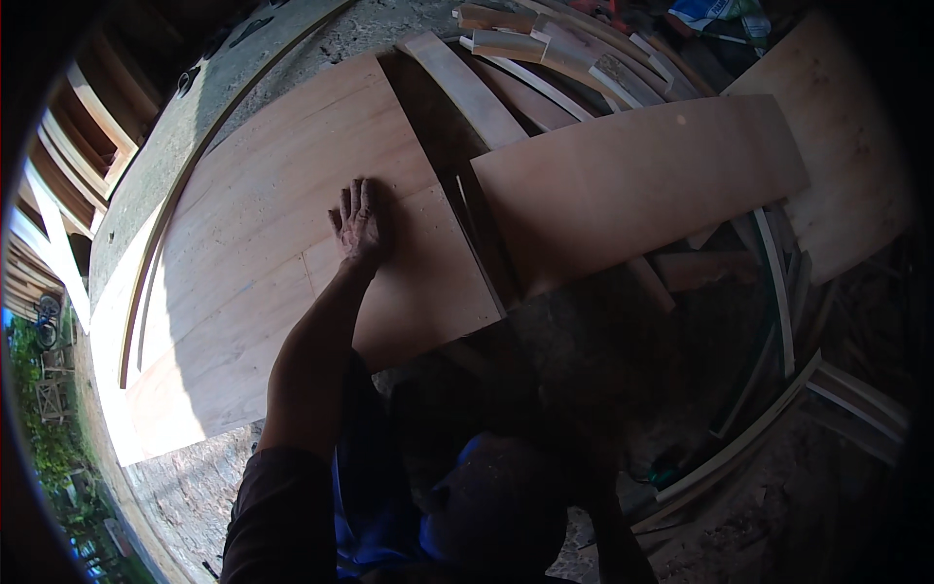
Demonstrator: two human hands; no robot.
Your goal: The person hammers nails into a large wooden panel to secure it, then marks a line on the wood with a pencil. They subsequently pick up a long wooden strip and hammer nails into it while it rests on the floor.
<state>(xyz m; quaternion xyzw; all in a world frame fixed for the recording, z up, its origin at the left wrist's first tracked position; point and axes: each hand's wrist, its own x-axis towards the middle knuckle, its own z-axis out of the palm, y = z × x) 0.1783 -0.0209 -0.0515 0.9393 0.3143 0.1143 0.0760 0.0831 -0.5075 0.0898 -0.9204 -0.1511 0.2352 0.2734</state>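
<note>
My left hand [358, 229] lies palm down on a large plywood sheet [243, 214], its fingers stretched out and slightly apart, holding nothing. That pale brown sheet lies low over the rough floor, with sunlight across its left end. My right forearm [623, 535] reaches in at the lower edge; deep shadow swallows the hand, so its fingers cannot be made out. Close to it on the right is a small green object [666, 475], too dark to name. A narrower plywood piece [632, 185] sits to the right of the large sheet, with a dark gap between their facing edges.
Wooden strips and offcuts [564, 58] are heaped at the back. Another plywood panel [846, 146] stands at the far right. Long thin strips [749, 428] lie at the lower right. Wooden frames [92, 127] stand at the left, near a sunlit outdoor area with a bicycle [47, 321].
</note>
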